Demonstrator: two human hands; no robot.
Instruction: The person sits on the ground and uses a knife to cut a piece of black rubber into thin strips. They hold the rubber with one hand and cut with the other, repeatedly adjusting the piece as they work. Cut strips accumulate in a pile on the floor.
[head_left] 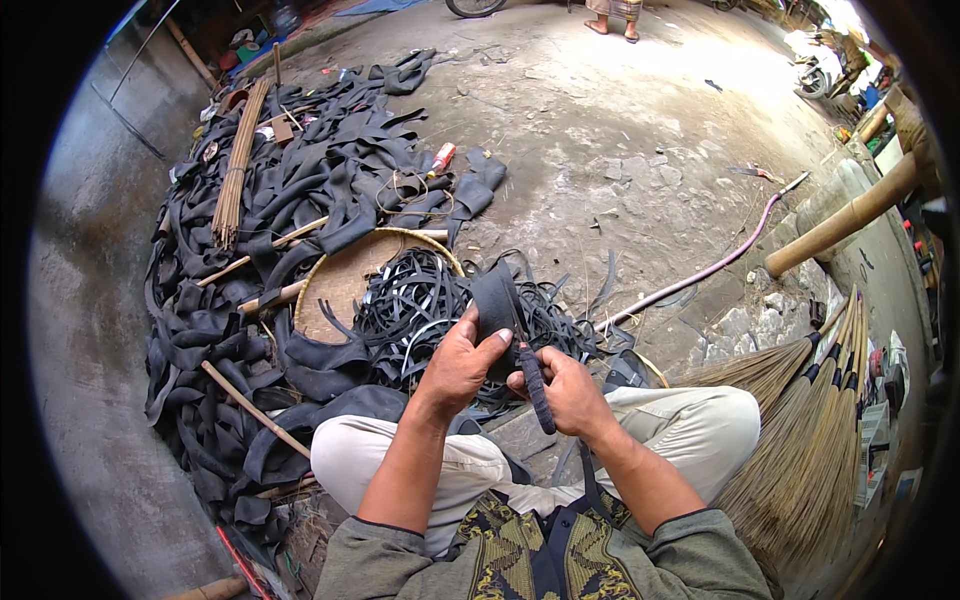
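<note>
In front of my lap, my left hand [462,357] grips a wide, curved piece of black rubber tube [496,300], with the thumb lying across its near side. My right hand [562,392] is closed beside it, on what looks like a knife [537,388] with a thick, dark wrapped handle. The handle slants down toward me, and its upper end meets the rubber's edge; I cannot make out the blade. Just beyond both hands lies a tangled pile of thin black rubber strips [415,305], partly on a round woven bamboo tray [345,283].
Black rubber tube pieces [330,180] are heaped to the left, a bundle of thin sticks [240,165] on top. Stick brooms [800,440] lie at my right, near a bamboo pole [845,215]. A pinkish pole [715,250] crosses the ground. Another person's feet [612,30] show far off.
</note>
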